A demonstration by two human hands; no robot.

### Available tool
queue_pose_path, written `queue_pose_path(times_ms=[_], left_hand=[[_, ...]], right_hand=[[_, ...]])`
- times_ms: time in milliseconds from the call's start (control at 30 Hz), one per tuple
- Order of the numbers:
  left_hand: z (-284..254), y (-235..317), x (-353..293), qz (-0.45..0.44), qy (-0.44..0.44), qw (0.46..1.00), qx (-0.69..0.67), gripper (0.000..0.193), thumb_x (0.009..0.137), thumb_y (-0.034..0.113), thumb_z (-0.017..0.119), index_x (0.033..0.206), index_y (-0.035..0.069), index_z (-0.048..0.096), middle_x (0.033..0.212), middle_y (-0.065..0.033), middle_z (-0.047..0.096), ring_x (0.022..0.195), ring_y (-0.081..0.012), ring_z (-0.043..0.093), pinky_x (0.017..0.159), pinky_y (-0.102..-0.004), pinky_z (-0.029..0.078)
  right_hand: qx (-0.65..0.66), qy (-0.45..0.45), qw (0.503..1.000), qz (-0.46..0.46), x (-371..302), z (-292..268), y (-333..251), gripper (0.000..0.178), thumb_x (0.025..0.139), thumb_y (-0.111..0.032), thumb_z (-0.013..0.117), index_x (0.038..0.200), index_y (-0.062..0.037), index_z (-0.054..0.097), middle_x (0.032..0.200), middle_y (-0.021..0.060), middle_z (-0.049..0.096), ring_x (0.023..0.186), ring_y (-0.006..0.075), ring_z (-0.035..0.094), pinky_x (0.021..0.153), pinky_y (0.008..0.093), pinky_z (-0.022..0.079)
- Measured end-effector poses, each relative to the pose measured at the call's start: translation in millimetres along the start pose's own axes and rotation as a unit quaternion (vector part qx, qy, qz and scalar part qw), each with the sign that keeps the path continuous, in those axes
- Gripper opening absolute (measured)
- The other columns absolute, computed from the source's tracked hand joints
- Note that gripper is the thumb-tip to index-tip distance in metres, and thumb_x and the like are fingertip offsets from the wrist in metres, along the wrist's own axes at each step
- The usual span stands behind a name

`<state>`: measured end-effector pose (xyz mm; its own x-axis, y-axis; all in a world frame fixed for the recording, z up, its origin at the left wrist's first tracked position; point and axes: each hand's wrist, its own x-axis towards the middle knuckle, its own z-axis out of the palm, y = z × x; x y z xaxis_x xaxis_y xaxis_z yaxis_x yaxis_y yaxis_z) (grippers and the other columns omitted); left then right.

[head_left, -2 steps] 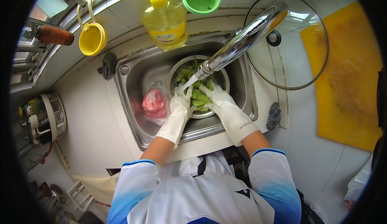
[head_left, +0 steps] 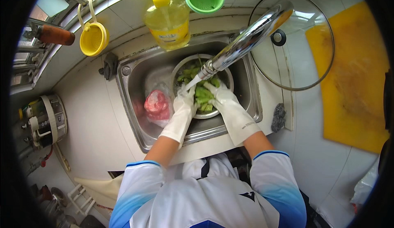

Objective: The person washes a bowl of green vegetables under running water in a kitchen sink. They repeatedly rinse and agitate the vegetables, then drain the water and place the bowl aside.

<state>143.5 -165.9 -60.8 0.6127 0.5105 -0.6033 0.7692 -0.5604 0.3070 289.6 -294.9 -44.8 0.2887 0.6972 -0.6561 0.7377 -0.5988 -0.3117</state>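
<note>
Two gloved hands — left hand (head_left: pixel 185 101), right hand (head_left: pixel 221 94) — seemingly gripping greens (head_left: pixel 202 93) in one bowl (head_left: pixel 179 70).

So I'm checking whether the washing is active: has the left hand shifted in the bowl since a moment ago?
No. The left hand sits at the same spot by the faucet tip, over the metal bowl of greens.

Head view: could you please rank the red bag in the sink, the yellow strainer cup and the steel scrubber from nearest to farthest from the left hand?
From the left hand:
1. Red bag, just left, in the sink.
2. Steel scrubber, right, on the counter.
3. Yellow strainer cup, hanging up-left.
</note>
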Motion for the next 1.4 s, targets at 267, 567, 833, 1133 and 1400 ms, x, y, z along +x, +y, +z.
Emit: queue_pose_path(times_ms=[267, 567, 833, 1133, 1400], left_hand=[[22.8, -33.5, -30.3, 0.111, 0.237, 0.903, -0.342, 0.058, 0.094, 0.014, 0.075, 0.150, 0.013, 0.062, 0.163, -0.0273, 0.048, 0.150, -0.0433, 0.047, 0.127, -0.0453, 0.039], [6.9, 17.3, -13.3, 0.065, 0.050, 0.995, 0.047, 0.093, 0.097, 0.040, 0.075, 0.173, 0.032, 0.022, 0.174, -0.0224, 0.030, 0.156, -0.0436, 0.038, 0.122, -0.0493, 0.042], [-7.7, 12.5, -20.2, 0.004, -0.015, 0.998, -0.059, 0.080, 0.095, 0.026, 0.075, 0.167, 0.026, 0.041, 0.174, -0.0219, 0.031, 0.152, -0.0428, 0.045, 0.125, -0.0464, 0.040], [-2.0, 1.3, -43.2, -0.054, 0.106, 0.931, -0.345, 0.082, 0.098, 0.029, 0.076, 0.168, 0.011, 0.036, 0.169, -0.0189, 0.044, 0.150, -0.0321, 0.051, 0.123, -0.0382, 0.043], [30.3, -32.4, 36.9, -0.112, 0.067, 0.642, -0.756, 0.065, 0.110, 0.027, 0.064, 0.166, 0.008, 0.038, 0.157, -0.0159, 0.056, 0.138, -0.0253, 0.060, 0.113, -0.0333, 0.050]], right_hand=[[0.087, 0.137, 0.986, 0.048, -31.0, -10.5, -8.9, 0.074, 0.095, -0.017, 0.075, 0.161, -0.0160, 0.045, 0.165, 0.0213, 0.041, 0.139, 0.0410, 0.056, 0.111, 0.0492, 0.054], [-0.082, 0.047, 0.991, 0.097, 18.3, 16.2, -18.7, 0.047, 0.103, -0.018, 0.062, 0.149, -0.0122, 0.055, 0.145, 0.0123, 0.060, 0.131, 0.0300, 0.066, 0.097, 0.0470, 0.061], [-0.063, 0.121, 0.988, 0.069, 12.5, 56.1, -24.2, 0.048, 0.100, -0.018, 0.059, 0.147, -0.0066, 0.056, 0.155, 0.0178, 0.055, 0.139, 0.0341, 0.060, 0.110, 0.0449, 0.053], [0.105, 0.206, 0.960, -0.159, 50.3, -54.2, 13.6, 0.053, 0.103, -0.028, 0.064, 0.150, -0.0036, 0.056, 0.152, 0.0194, 0.060, 0.134, 0.0384, 0.062, 0.113, 0.0437, 0.053], [0.348, -0.014, 0.937, 0.027, 72.4, -36.0, -14.0, 0.112, 0.089, -0.055, 0.083, 0.170, -0.0031, 0.027, 0.167, 0.0284, 0.043, 0.154, 0.0360, 0.045, 0.127, 0.0374, 0.035]])
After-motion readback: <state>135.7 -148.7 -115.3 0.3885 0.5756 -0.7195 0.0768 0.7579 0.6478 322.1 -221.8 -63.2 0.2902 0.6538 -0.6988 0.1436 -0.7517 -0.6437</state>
